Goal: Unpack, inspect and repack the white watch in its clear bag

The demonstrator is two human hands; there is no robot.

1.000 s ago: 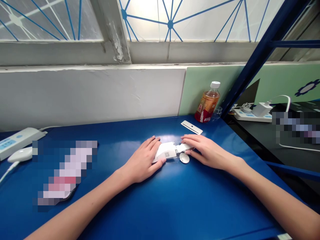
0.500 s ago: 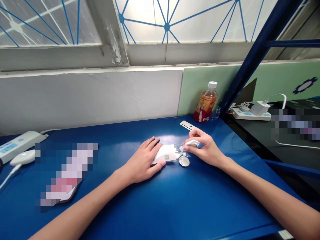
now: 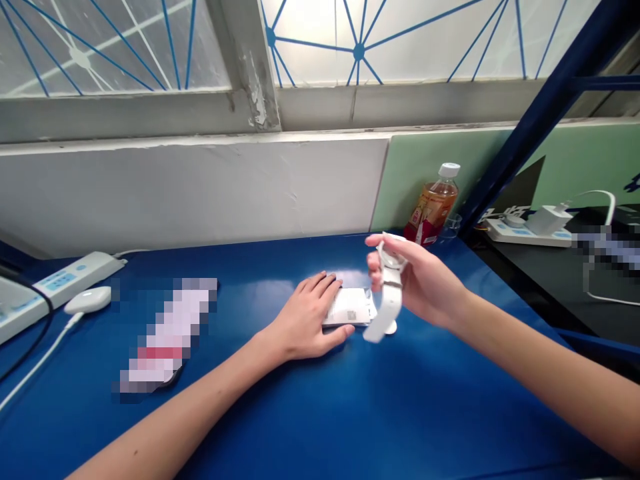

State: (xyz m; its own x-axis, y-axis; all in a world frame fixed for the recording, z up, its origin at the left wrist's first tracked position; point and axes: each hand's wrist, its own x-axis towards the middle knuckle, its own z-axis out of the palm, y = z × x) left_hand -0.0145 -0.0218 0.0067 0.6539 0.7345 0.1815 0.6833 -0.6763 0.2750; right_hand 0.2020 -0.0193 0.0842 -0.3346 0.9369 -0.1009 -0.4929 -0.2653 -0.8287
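My left hand [image 3: 311,321] lies flat with fingers stretched over the left part of a white packet [image 3: 353,308] on the blue table [image 3: 300,413]. The packet has a small printed code and a clear plastic end. To the right of it, my right hand [image 3: 420,273] is raised above the table, its fingers closed on a white strap [image 3: 390,303] with a rounded part at the top, like a watch. The strap's lower end hangs in front of the packet's right end. A small white disc [image 3: 393,328] on the table is partly hidden behind the strap.
A pixelated phone-like slab [image 3: 170,337] lies at left. Beyond it are a white charger puck [image 3: 88,300] with its cable and a power strip [image 3: 75,283]. A drink bottle [image 3: 433,210] stands at the back right, beside a blue metal post [image 3: 530,120].
My right hand has lifted off the table with the white strap, whose end now hangs down. My left hand still lies on the packet. The whole view has shifted sideways.
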